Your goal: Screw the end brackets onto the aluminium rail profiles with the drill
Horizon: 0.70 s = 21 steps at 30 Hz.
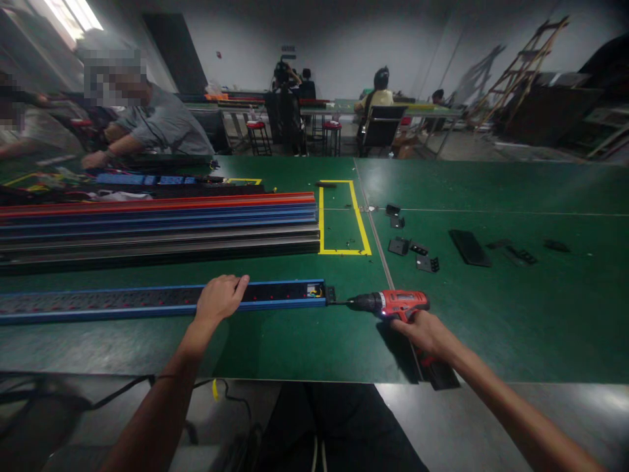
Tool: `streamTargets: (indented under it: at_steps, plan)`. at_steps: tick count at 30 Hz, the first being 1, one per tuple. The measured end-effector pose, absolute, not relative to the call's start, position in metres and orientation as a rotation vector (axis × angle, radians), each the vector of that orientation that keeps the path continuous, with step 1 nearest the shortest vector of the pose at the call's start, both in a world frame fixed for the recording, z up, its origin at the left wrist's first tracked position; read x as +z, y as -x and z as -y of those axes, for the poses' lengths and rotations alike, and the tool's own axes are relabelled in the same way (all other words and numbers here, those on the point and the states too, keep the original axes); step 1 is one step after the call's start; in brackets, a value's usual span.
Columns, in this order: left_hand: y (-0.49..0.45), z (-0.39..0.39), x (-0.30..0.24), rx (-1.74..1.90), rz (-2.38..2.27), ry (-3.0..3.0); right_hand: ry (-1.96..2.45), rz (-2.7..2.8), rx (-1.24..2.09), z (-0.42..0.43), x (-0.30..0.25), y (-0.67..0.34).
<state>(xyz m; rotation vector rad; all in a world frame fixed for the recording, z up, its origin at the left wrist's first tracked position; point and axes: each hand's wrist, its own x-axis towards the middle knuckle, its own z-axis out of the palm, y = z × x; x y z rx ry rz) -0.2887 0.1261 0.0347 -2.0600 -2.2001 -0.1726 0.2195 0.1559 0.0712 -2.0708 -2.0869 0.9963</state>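
Note:
A long blue-edged power strip (275, 292) with a black face lies along the near side of the green table. My left hand (222, 298) is wrapped over it, thumb pointing right. Near its right end a small opening shows coloured wires (314, 290). A black end bracket (331, 294) sits against that end. My right hand (426, 333) grips a red and black cordless drill (403, 301) by the handle, its light lit. The drill lies level, and its long bit reaches left to the bracket; whether it sits in a screw is too small to tell.
Stacked red, blue and black rails (162, 226) lie beyond the strip. Yellow tape (361, 226) marks a rectangle at their right. Several black brackets (399, 246) and a dark flat block (469, 248) lie on the right. A co-worker (167, 121) sits across the table, far left.

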Motion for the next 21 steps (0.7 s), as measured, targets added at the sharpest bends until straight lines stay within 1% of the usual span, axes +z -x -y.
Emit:
streamTargets:
  at_steps: [5, 13, 21]
  plan:
    - [0.2897, -0.1259, 0.0334, -0.190, 2.172, 2.068, 2.094, 2.096, 0.956, -0.1559, 0.0706, -0.2191]
    - [0.2894, -0.1257, 0.0337, -0.179, 2.157, 2.062, 2.053, 2.063, 1.039, -0.1557, 0.0732, -0.2191]
    - [0.2903, -0.1257, 0.0339, -0.188, 2.164, 2.079, 2.078, 2.061, 0.997, -0.1561, 0.0686, -0.2200]
